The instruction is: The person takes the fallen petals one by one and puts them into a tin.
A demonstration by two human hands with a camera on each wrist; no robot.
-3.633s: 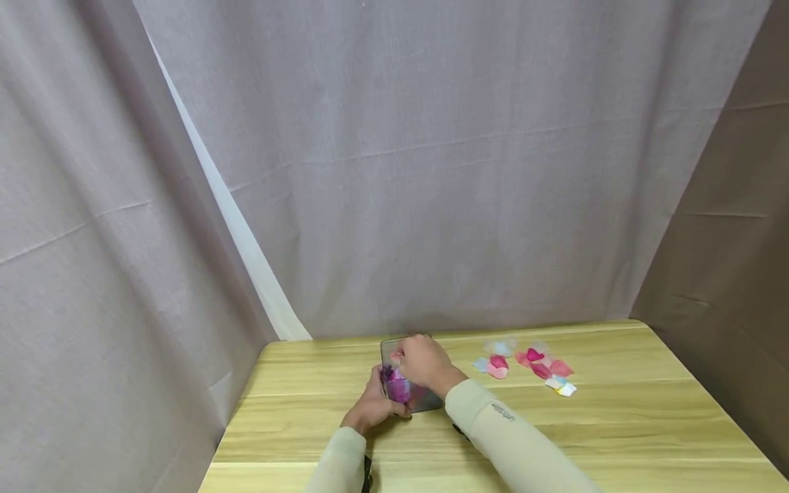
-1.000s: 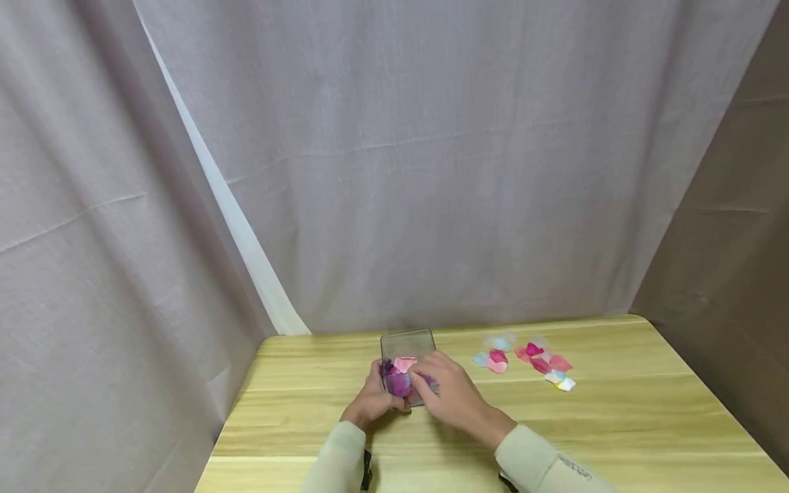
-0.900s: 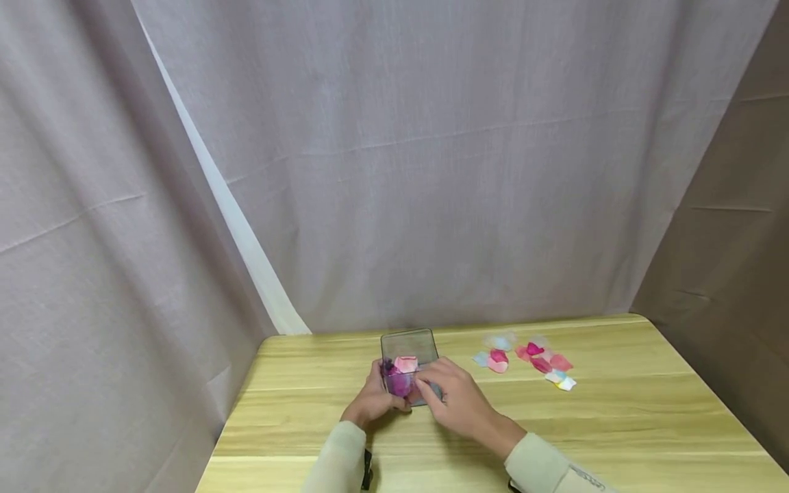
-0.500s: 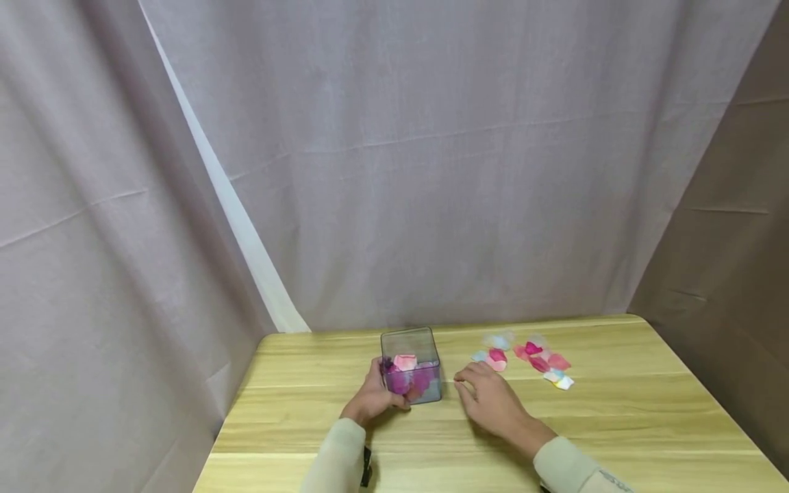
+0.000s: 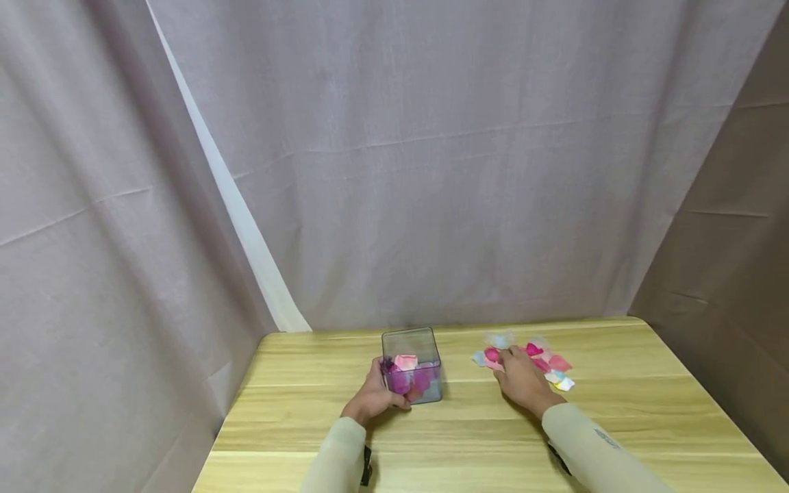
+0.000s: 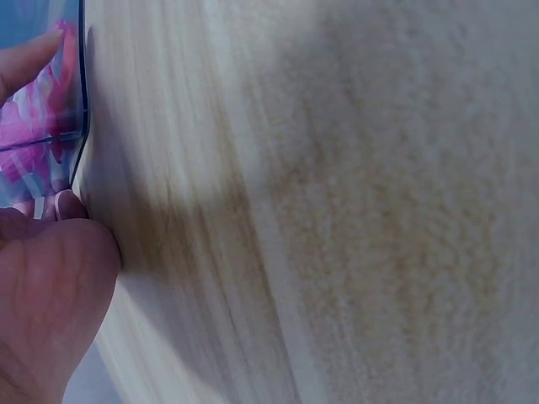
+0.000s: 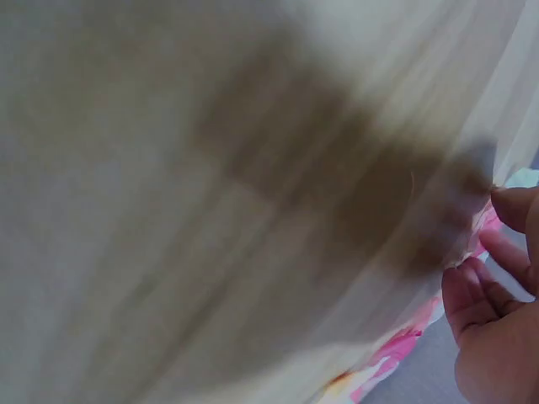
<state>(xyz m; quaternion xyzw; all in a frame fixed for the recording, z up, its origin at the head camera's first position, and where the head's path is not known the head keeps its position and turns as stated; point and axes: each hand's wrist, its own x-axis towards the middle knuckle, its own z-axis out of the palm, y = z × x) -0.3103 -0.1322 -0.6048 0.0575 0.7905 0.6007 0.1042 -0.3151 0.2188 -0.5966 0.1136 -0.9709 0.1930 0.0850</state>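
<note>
One clear box [image 5: 434, 392], petals [image 5: 405, 363] inside, clamped in the left hand [image 5: 374, 397]. Loose petals [image 5: 559, 363] right of it on the table [image 5: 308, 383], some under the right hand [image 5: 522, 378]; pinched or not, cannot tell. Step, presumably: petal-gathering; next, a light pinch called for.

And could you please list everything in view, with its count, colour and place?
container: one, clear grey, in the left grip
petals inside: several, pink and purple, in the container
loose petals: many, overlapping, exact count unclear; pinks, pale blue, white; on the table, right of the container
table: one, light wood, below
curtains: count unclear, greyish mauve and brown, behind and at both sides
white strip: one, between curtains, left
sleeves: two, cream, on the forearms
left grip: one, bare, around the container
right grip: one, bare, at the loose petals
</note>
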